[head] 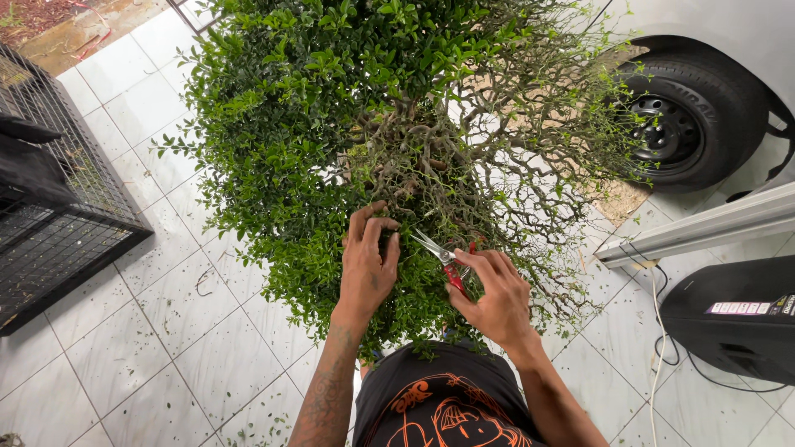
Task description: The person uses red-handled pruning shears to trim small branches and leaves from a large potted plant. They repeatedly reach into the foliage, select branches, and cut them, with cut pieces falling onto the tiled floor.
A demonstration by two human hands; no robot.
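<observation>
- A dense green shrub (331, 124) with small leaves is seen from above; it fills the upper middle of the view and stands on the white tiled floor (124, 331). Its pot cannot be seen.
- The left hand (368, 265) is placed on the near edge of the foliage, with the fingers curled into the leaves and twigs, as if a small bunch is pinched; what exactly is held cannot be told.
- The right hand (497, 298) is closed around the red handles of a pair of pruning scissors (443, 261). The blades are opened narrowly and are pointed to the left, towards the left hand.
- The right half of the shrub is thin, and many bare, twisted branches (431, 157) are shown there.
- The twigs are judged to be thin, springy and easy to break, and the leaves light and soft. A twig is best taken near its tip, close to the cutting place, and gently.
- The scissors are judged to be light and stiff, with sharp points, so the fingers should be kept away from the blades.
- Small cut leaves are scattered over the floor tiles.
- A black wire cage (50, 215) stands at the left edge of the floor. A car wheel (687, 124) is seen at the upper right corner, and a black box (737, 323) with cables lies at the right edge.
</observation>
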